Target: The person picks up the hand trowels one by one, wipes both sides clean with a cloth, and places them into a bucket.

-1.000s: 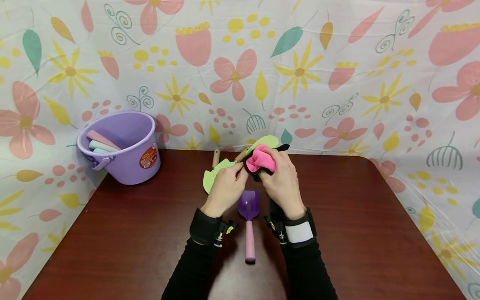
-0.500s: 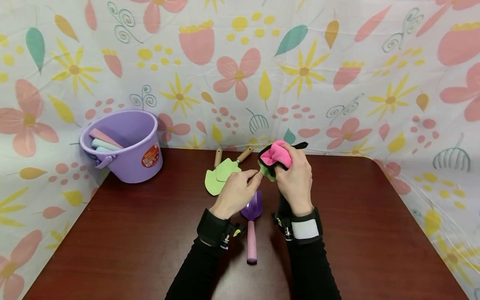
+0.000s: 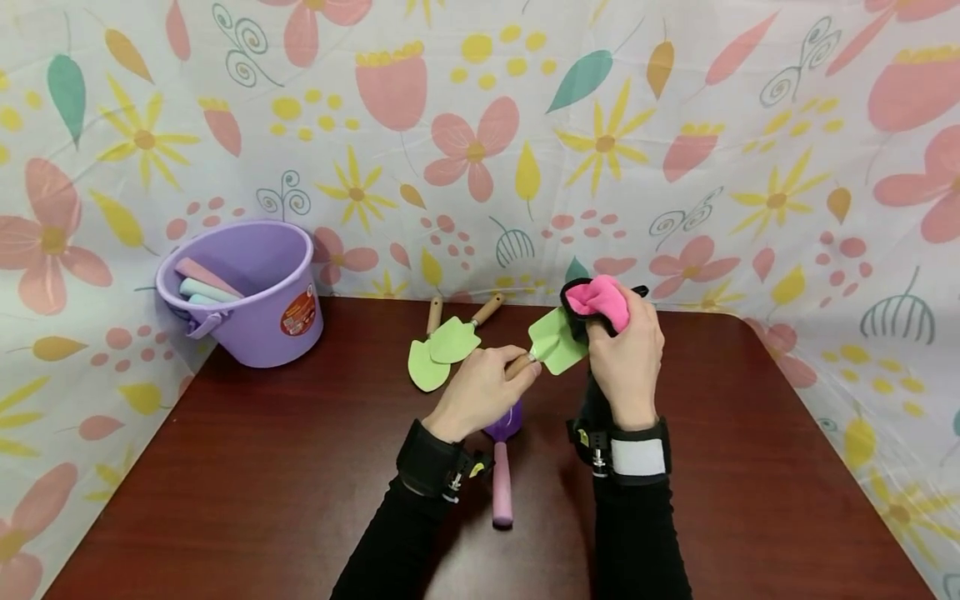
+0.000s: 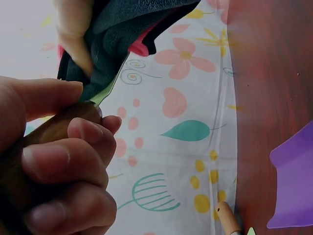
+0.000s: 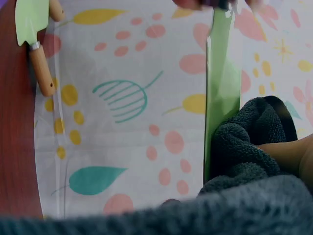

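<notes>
My left hand (image 3: pixel 486 390) grips the wooden handle (image 4: pixel 54 129) of a green trowel (image 3: pixel 555 343), held above the table. My right hand (image 3: pixel 626 350) clutches a pink and black cloth (image 3: pixel 600 302) pressed against the trowel's green blade (image 5: pixel 221 83). In the right wrist view the dark cloth (image 5: pixel 249 147) bunches beside the blade. Under the hands a purple scoop (image 3: pixel 501 467) with a pink handle lies on the dark red table (image 3: pixel 262 467).
Two more green trowels (image 3: pixel 442 348) with wooden handles lie at the table's back. A purple bucket (image 3: pixel 243 292) with pastel tools inside stands at the back left corner. A floral sheet (image 3: pixel 480 133) walls the table on three sides.
The right hand has moved right and up with the cloth. The left hand has drawn a green trowel away from the pile, and its blade now shows against the cloth.
</notes>
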`<state>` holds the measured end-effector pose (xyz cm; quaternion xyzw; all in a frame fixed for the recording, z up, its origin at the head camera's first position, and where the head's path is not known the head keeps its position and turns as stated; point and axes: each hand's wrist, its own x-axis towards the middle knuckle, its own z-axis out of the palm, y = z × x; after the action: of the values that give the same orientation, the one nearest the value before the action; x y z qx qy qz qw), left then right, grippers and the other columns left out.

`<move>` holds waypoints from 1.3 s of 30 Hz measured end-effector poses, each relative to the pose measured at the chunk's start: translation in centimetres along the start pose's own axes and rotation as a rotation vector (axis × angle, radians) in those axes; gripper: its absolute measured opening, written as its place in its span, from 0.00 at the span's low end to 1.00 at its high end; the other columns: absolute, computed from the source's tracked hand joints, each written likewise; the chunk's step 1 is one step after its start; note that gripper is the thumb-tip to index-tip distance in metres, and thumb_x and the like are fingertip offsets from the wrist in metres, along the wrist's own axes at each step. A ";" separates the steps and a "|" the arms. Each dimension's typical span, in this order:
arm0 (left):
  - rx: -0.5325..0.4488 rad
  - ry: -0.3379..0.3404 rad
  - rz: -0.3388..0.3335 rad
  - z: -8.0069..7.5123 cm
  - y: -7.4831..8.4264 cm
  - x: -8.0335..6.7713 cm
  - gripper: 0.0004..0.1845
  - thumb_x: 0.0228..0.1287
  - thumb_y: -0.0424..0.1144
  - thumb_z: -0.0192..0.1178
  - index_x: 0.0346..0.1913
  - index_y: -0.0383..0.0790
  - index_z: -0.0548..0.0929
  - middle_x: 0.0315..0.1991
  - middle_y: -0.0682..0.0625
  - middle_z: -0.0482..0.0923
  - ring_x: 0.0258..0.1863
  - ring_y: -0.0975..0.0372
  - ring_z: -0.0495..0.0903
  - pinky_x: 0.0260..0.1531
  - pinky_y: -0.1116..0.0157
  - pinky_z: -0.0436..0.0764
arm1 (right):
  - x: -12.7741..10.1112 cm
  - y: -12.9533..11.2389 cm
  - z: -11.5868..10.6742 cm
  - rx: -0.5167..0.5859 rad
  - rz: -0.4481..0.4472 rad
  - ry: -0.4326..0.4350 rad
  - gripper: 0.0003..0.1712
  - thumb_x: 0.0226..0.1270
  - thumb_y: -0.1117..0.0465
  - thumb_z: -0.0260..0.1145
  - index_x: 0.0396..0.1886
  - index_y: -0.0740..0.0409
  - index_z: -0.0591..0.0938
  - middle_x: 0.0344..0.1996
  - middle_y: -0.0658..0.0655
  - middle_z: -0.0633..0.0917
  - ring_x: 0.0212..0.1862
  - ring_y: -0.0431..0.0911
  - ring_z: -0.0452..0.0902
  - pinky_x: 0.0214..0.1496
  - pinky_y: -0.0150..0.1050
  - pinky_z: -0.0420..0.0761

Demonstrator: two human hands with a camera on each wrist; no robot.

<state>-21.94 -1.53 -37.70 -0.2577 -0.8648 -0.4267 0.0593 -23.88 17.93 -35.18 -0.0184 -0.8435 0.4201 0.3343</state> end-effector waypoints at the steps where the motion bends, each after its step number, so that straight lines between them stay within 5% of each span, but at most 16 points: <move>1: -0.009 -0.003 -0.003 -0.1 0.0 0.0 0.22 0.74 0.47 0.53 0.22 0.45 0.61 0.18 0.58 0.50 0.14 0.70 0.52 0.20 0.70 0.54 | 0.1 0.1 -0.2 0.006 -0.005 0.011 0.27 0.60 0.64 0.66 0.62 0.52 0.79 0.53 0.60 0.80 0.57 0.56 0.73 0.58 0.55 0.68; 10: -0.034 -0.026 -0.040 -0.7 -0.4 -0.3 0.18 0.73 0.49 0.53 0.25 0.45 0.68 0.18 0.57 0.50 0.16 0.68 0.54 0.23 0.69 0.57 | 0.4 1.7 -1.1 0.045 0.042 0.075 0.26 0.62 0.61 0.69 0.61 0.56 0.79 0.50 0.63 0.80 0.54 0.56 0.72 0.56 0.52 0.68; 15: -0.122 -0.024 -0.037 -1.0 -0.4 -0.4 0.13 0.74 0.50 0.52 0.38 0.46 0.79 0.17 0.56 0.54 0.16 0.67 0.56 0.23 0.68 0.60 | 0.6 3.0 -1.1 0.046 0.080 0.044 0.27 0.62 0.63 0.67 0.62 0.56 0.77 0.51 0.64 0.79 0.54 0.57 0.71 0.57 0.53 0.68; 17: -0.158 -0.015 -0.023 -1.1 -0.3 -0.4 0.14 0.74 0.52 0.51 0.42 0.47 0.80 0.17 0.56 0.57 0.16 0.66 0.57 0.23 0.68 0.62 | 0.7 3.3 -0.9 0.098 0.095 -0.007 0.27 0.62 0.64 0.67 0.62 0.56 0.77 0.51 0.63 0.79 0.52 0.54 0.72 0.55 0.49 0.69; 25: -0.298 -0.019 0.030 -1.3 -0.4 -0.3 0.16 0.77 0.53 0.46 0.43 0.47 0.79 0.21 0.51 0.70 0.15 0.59 0.65 0.21 0.66 0.66 | 0.3 2.4 0.2 0.656 0.194 -0.373 0.28 0.63 0.68 0.68 0.63 0.55 0.75 0.55 0.58 0.75 0.53 0.49 0.71 0.49 0.34 0.76; 33: -0.371 -0.013 0.033 -1.6 -0.5 -0.2 0.18 0.77 0.53 0.46 0.45 0.42 0.77 0.22 0.48 0.71 0.13 0.56 0.66 0.18 0.64 0.67 | -0.3 0.6 1.1 0.743 0.099 -0.613 0.28 0.61 0.73 0.67 0.61 0.58 0.73 0.55 0.61 0.75 0.52 0.49 0.70 0.50 0.36 0.76; 39: -0.324 -0.018 0.018 -2.2 -0.9 -0.3 0.17 0.76 0.55 0.47 0.45 0.46 0.78 0.21 0.49 0.68 0.17 0.58 0.66 0.24 0.64 0.69 | -0.7 -0.2 1.3 0.813 0.095 -0.625 0.23 0.63 0.72 0.66 0.58 0.61 0.75 0.54 0.61 0.77 0.51 0.49 0.73 0.50 0.36 0.77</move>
<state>-22.39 -3.76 -37.07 -0.2756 -0.7829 -0.5577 0.0129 -24.01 16.66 -35.97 0.2014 -0.6697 0.7143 0.0268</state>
